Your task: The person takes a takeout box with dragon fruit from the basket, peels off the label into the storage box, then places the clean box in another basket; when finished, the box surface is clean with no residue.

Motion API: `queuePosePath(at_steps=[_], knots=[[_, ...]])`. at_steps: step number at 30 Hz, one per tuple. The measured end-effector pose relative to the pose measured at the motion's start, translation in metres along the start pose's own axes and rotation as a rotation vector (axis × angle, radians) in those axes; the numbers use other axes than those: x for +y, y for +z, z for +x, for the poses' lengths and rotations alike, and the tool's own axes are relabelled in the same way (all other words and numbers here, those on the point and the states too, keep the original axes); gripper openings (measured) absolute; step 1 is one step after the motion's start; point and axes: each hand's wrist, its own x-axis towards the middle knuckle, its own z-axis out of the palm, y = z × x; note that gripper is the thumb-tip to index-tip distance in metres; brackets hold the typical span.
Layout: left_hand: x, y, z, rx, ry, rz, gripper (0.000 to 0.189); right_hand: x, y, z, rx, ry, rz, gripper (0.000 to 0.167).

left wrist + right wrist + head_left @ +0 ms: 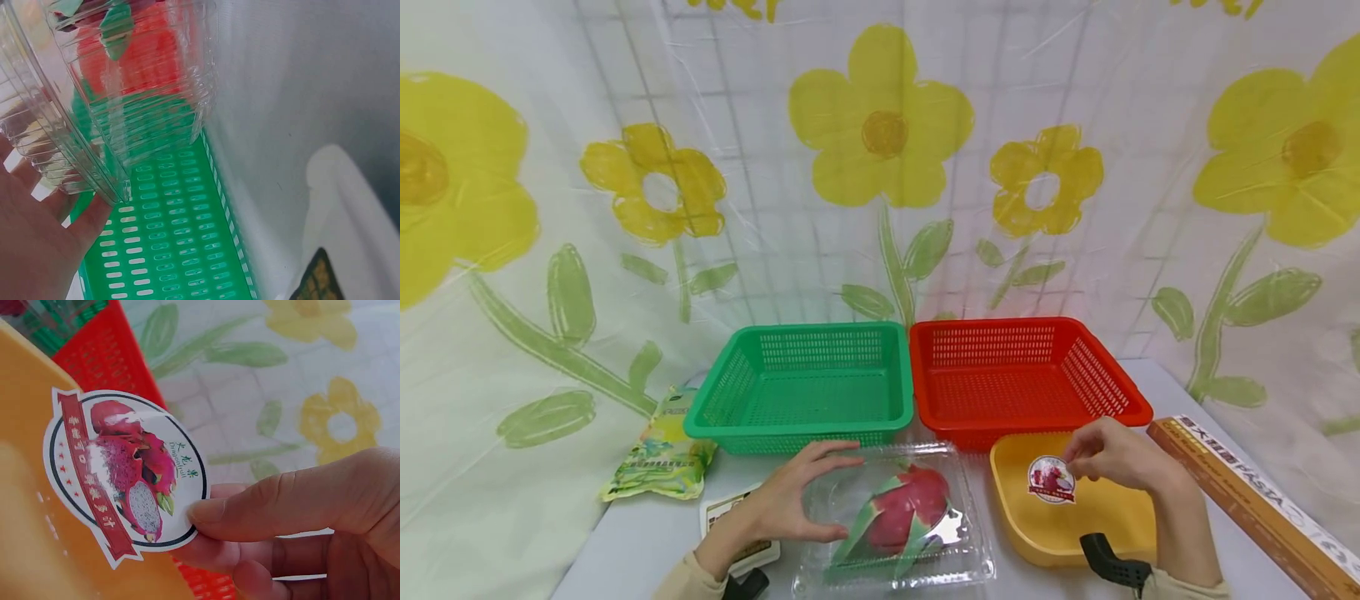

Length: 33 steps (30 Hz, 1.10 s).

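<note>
My right hand [1116,454] pinches a round dragon fruit sticker [1051,479] by its edge between thumb and fingers. The sticker [125,475] shows printed dragon fruit and a red ribbon in the right wrist view. Below it sits a yellow-orange basin [1108,529]. At the left side of a clear plastic clamshell box [880,475], my left hand [790,496] spreads its fingers and thumb wide. In the left wrist view its fingertips touch the box's rim [119,187]. A red dragon fruit with green scales [913,508] lies inside the closed box.
Behind the box stand a green basket [797,429] and a red basket [970,425]. A yellow-green packet [662,450] lies at left, and a white-edged card-like item [763,554] lies partly under my left hand. A long brown box [1262,508] borders the right side.
</note>
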Motion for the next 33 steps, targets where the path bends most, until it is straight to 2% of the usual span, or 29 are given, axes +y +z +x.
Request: queuePosePath(at_steps=[5, 10, 16, 19, 21, 27, 33], knots=[[0.0, 0.002, -0.001, 0.003, 0.005, 0.002, 0.076, 0.005, 0.005, 0.001, -0.032, 0.065, 0.01, 0.004], [0.001, 0.003, -0.002, -0.01, -0.024, -0.017, 0.076, 0.009, 0.009, 0.002, -0.069, 0.129, 0.015, 0.007], [0.002, 0.003, -0.004, -0.011, -0.022, -0.019, 0.075, 0.012, 0.012, 0.0, -0.037, 0.221, -0.032, 0.01], [0.001, 0.003, -0.004, -0.009, -0.01, -0.01, 0.074, 0.011, 0.008, -0.001, -0.011, 0.23, -0.044, 0.012], [0.002, 0.002, -0.003, -0.009, -0.015, -0.009, 0.075, 0.008, 0.004, -0.002, -0.001, 0.22, -0.052, 0.014], [0.003, -0.001, -0.001, -0.014, -0.052, -0.032, 0.075, -0.002, -0.005, -0.005, -0.003, 0.085, -0.04, 0.021], [0.001, 0.0, 0.0, 0.01, -0.006, -0.013, 0.073, -0.02, -0.004, -0.004, 0.056, -0.06, -0.056, 0.027]])
